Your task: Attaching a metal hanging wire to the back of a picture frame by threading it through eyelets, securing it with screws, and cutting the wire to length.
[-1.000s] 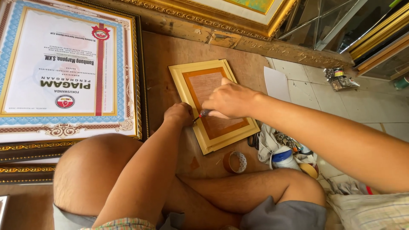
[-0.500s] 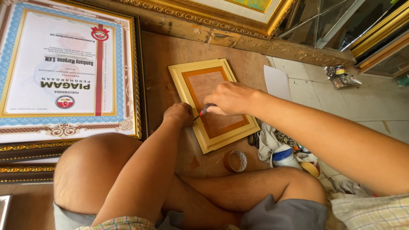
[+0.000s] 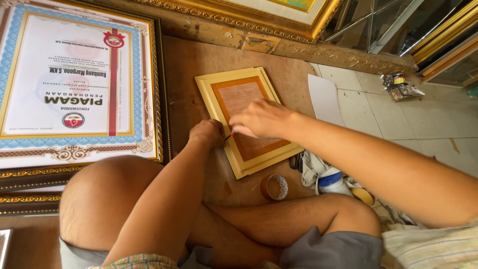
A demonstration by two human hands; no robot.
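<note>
A small yellow picture frame (image 3: 215, 94) lies face down on a wooden board, its brown backing showing. My left hand (image 3: 208, 133) rests on the frame's near left edge with the fingers curled. My right hand (image 3: 261, 118) lies over the backing and pinches a small tool with a red tip (image 3: 230, 134) that points at the left hand. What the left fingers hold is hidden.
A large framed certificate (image 3: 74, 84) lies to the left on stacked dark frames. A gilded frame (image 3: 234, 17) lies at the top. A tape roll (image 3: 274, 187), a white sheet (image 3: 324, 99), a blue-capped container (image 3: 330, 180) and rags sit at right. My crossed legs fill the foreground.
Both hands stay at the frame's left edge with only slight shifts. The view has drifted a little.
</note>
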